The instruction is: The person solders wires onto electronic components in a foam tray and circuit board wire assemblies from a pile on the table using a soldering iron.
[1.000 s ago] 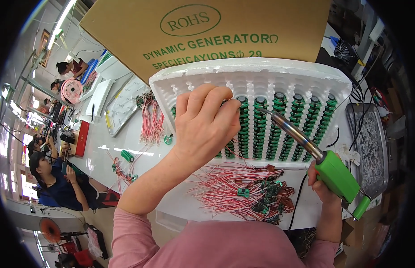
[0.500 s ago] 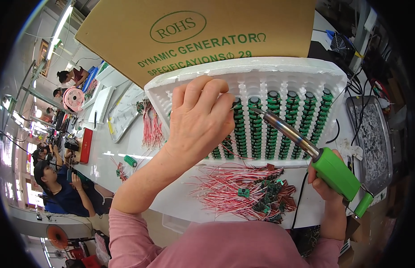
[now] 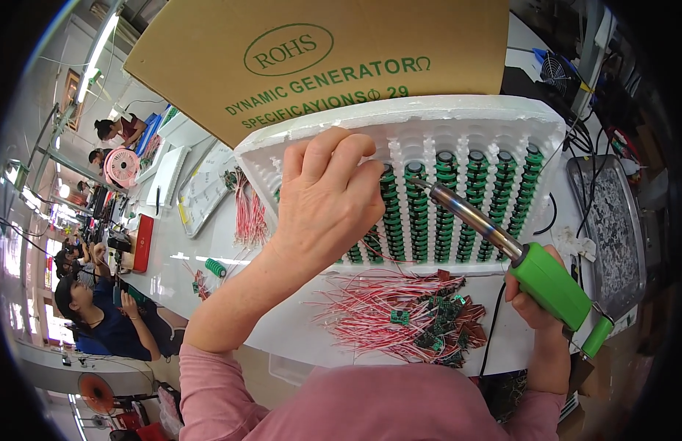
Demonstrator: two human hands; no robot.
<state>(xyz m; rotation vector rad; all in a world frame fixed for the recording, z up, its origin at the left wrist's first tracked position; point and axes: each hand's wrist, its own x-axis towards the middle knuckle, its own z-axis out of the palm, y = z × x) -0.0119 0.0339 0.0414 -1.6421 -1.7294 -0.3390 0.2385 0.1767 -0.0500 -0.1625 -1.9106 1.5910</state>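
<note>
The fingers of the left hand (image 3: 326, 198) are curled over the near-left part of a white foam tray (image 3: 399, 110); their tips are hidden behind the hand, so whether they pinch anything cannot be told. To the right, the fingers of the right hand (image 3: 530, 298) are wrapped around the green handle of a soldering iron (image 3: 552, 287). Its metal tip points back toward the left fingers, close to the top of one row of green coils (image 3: 444, 213); whether it touches cannot be made out. The coils stand in rows in the tray, just right of the left fingers and partly behind them.

Nearer the body than the left fingers, a heap of red and white wires (image 3: 355, 301) with small circuit boards (image 3: 438, 327) lies on the white tabletop (image 3: 282, 331). Left of those fingers are a wire bundle (image 3: 249, 213) and a loose coil (image 3: 216, 267). Beyond them rises a cardboard box (image 3: 311, 95). Right of the right fingers sits a metal tray (image 3: 637, 253). Far to the left, a co-worker (image 3: 98, 323) sits near a pink fan (image 3: 121, 165).
</note>
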